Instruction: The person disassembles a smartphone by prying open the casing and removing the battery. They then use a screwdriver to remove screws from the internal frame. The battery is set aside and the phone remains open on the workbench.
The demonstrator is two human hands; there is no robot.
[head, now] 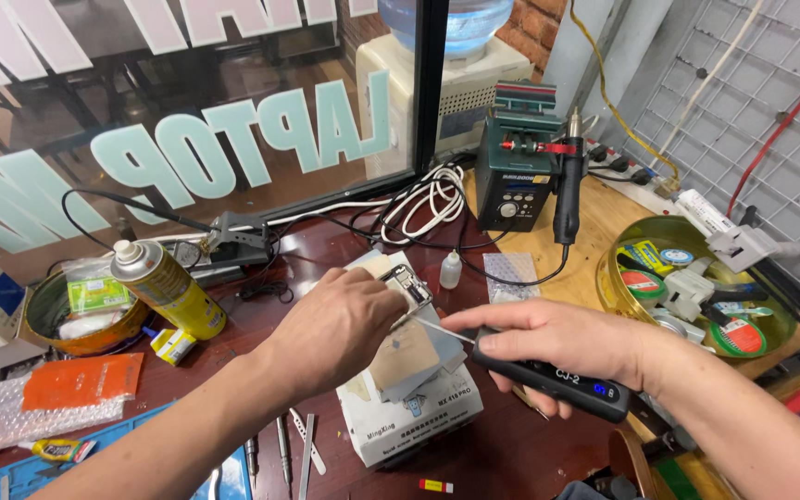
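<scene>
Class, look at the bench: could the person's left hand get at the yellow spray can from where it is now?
Probably yes. The spray can stands upright, left of the left hand, with only low clutter between them. But that hand now presses on the small device and would have to let go.

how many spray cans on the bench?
1. The yellow spray can stands tilted at the bench's left, beside the round tin, left of the left hand. Clutter could hide others.

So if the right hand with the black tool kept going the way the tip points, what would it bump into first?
Most likely the small phone part that the left hand steadies on the white box. The right hand aims the black tool leftward, its thin tip nearly there; depth is hard to judge.
</scene>
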